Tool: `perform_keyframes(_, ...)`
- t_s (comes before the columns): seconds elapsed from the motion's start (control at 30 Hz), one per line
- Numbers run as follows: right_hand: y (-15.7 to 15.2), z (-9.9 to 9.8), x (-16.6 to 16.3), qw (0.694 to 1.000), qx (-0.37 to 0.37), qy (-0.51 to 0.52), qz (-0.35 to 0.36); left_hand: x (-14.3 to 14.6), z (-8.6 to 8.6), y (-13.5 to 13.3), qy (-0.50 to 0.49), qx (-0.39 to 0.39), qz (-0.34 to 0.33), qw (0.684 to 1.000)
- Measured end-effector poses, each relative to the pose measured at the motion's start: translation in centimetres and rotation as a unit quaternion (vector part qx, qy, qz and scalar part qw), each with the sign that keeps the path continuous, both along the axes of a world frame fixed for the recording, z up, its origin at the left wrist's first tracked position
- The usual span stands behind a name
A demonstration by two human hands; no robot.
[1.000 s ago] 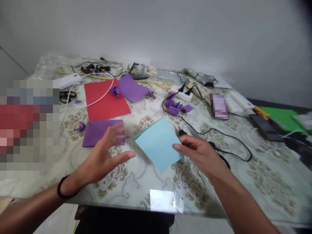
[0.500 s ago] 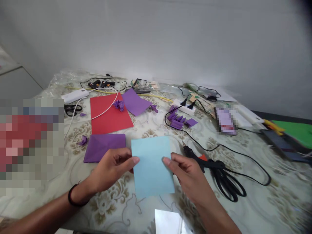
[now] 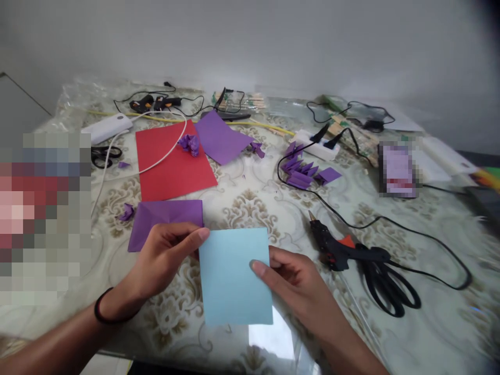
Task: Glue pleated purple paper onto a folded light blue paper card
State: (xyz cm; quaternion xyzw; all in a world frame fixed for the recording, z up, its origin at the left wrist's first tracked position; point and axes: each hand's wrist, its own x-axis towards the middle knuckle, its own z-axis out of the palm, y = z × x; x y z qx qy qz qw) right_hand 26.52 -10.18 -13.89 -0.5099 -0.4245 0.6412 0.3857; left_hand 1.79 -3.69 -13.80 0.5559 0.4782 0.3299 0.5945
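Note:
A light blue sheet of paper (image 3: 234, 281) is held up over the table between my two hands. My left hand (image 3: 166, 255) pinches its upper left corner, thumb on the front and fingers behind. On the opposite side my right hand (image 3: 295, 278) grips the right edge, its thumb lying flat on the face. Behind my left hand lies a folded purple paper (image 3: 167, 216), partly covered by the hand. To the right of my right hand rest a black hot glue gun (image 3: 332, 245) and black-handled scissors (image 3: 390, 286).
A red sheet (image 3: 167, 172), a purple sheet (image 3: 222, 138) and crumpled purple scraps (image 3: 189, 145) lie farther back. Folded purple pieces (image 3: 300, 172) sit by a white power strip (image 3: 318, 146). A black cord (image 3: 425, 232) runs across the right side. A phone (image 3: 398, 169) lies beyond it.
My left thumb has shifted from the blue paper's left edge up to its top corner. The view has turned, so the table things on the right appear farther right.

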Motion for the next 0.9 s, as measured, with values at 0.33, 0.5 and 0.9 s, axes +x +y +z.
perform_keyframes(0.33, -0.1, 0.0, -1.1, 0.996, -0.021, 0.066, -0.047, 1.4, 0.7, -1.0, -0.057, -0.109, -0.058, 0.991)
perform_keyframes(0.5, -0.3, -0.4, -1.3, 0.998, -0.036, 0.052, -0.032, 2.0, 1.2, -1.5, -0.015, -0.169, -0.095, 0.981)
perform_keyframes(0.9, -0.3, -0.3, -1.1, 0.998, -0.025, 0.056, -0.029, 1.4, 1.1, -0.8, -0.013, -0.145, -0.107, 0.984)
